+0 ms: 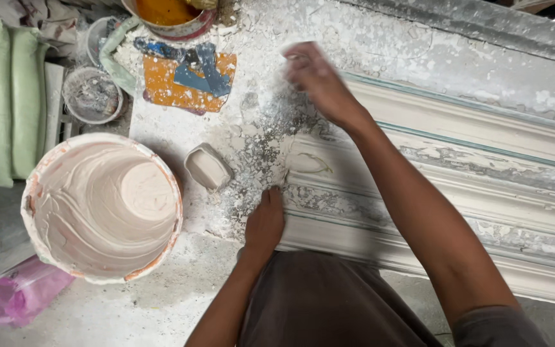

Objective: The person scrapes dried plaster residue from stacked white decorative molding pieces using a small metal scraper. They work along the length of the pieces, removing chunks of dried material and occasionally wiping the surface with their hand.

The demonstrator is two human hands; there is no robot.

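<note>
A big bucket point(101, 209) of pale wet plaster stands at the left, with a small plaster-coated cup point(208, 167) beside it. The long white moulding point(483, 186) runs from the middle off to the right. The left hand point(266, 222) rests flat on its near end, grasping nothing. The right hand point(313, 77) is blurred above the crumbs; I cannot tell its grip

Right hand point(313, 74) is motion-blurred; the orange bowl point(168, 16) is cropped by the top edge
</note>
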